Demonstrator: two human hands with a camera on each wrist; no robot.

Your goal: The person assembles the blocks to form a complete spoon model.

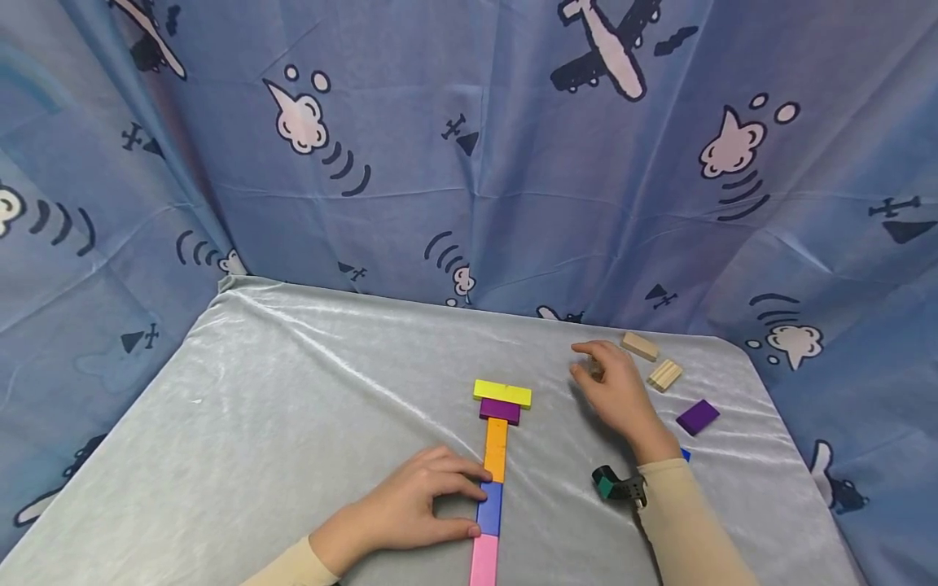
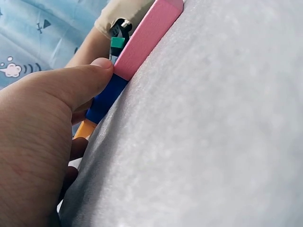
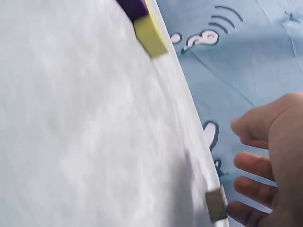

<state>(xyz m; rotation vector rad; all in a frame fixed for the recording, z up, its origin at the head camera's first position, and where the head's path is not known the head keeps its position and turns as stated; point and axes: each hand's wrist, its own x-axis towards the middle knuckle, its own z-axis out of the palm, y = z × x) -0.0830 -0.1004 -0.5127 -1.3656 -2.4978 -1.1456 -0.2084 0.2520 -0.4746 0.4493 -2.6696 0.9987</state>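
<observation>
A line of coloured blocks lies on the grey cloth in the head view. Its far end has a yellow block point(image 1: 502, 394) and a purple block point(image 1: 500, 411) set crosswise; an orange block point(image 1: 496, 449), a blue block point(image 1: 489, 509) and a pink block point(image 1: 484, 560) run lengthwise toward me. My left hand point(image 1: 418, 500) rests on the line's left side, fingertips at the blue block and thumb near the blue-pink joint point(image 2: 115, 75). Over the cloth to the right, my right hand point(image 1: 615, 395) has loosely bent fingers and nothing visible between thumb and fingers point(image 3: 255, 165).
Beyond the right hand lie a plain wooden block point(image 1: 640, 346), a ridged wooden block point(image 1: 664, 375) and a separate dark purple block point(image 1: 698, 417). A blue piece point(image 1: 685, 455) peeks out by the right sleeve. A patterned blue curtain point(image 1: 410, 163) borders the table's back edge.
</observation>
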